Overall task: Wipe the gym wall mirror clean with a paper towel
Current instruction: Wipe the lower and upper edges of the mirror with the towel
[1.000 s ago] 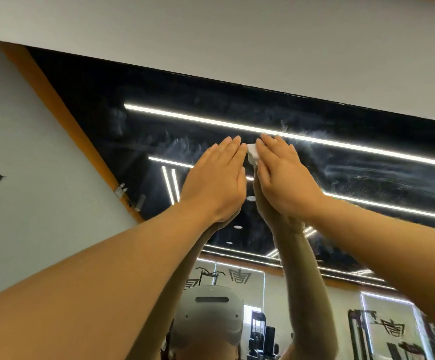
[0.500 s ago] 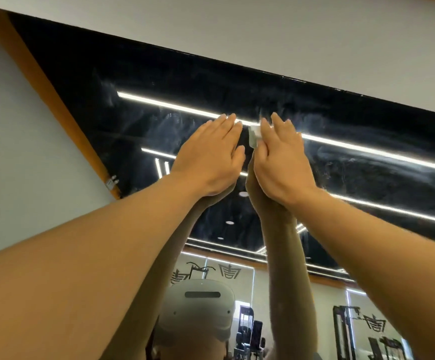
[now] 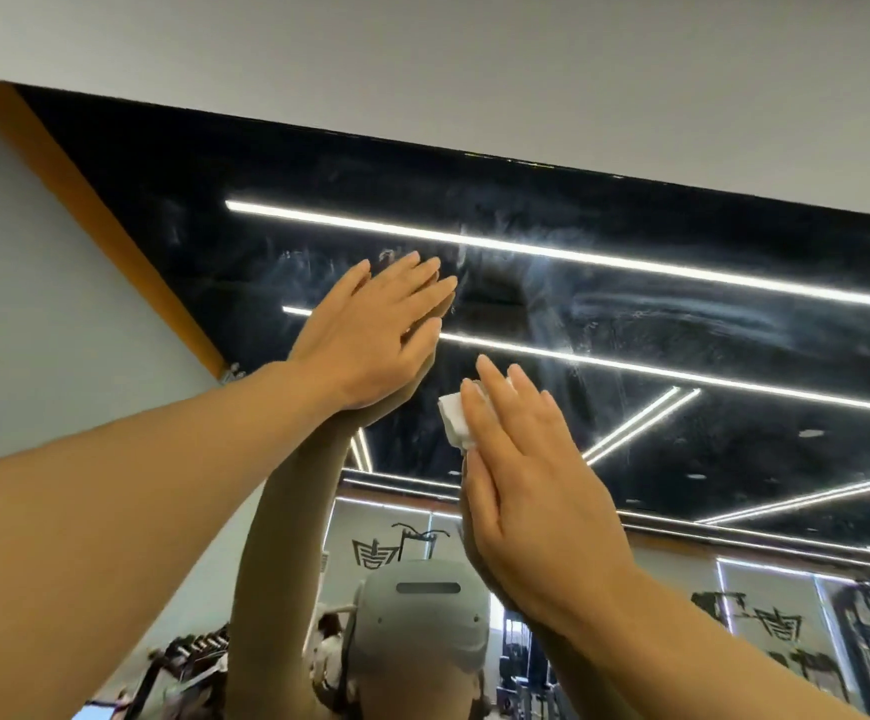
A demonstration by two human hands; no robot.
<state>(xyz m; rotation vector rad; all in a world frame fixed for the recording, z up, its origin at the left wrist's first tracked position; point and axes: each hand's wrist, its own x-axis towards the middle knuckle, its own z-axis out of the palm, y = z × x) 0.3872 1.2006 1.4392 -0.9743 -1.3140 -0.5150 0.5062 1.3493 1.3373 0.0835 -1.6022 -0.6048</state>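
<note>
White paper towel (image 3: 454, 419) mostly hidden under right hand (image 3: 529, 478)

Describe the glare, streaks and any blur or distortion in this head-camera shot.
Head view: bright reflected light strips glare across the mirror; hazy wipe streaks show right of the left hand and above the right hand, which presses the paper towel. Wide-angle lens tilts the mirror's top edge; the reflected gym at the bottom is soft.

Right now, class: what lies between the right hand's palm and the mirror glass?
In the head view, a folded white paper towel lies between the right hand and the mirror, its edge peeking out beside the fingers.
</note>
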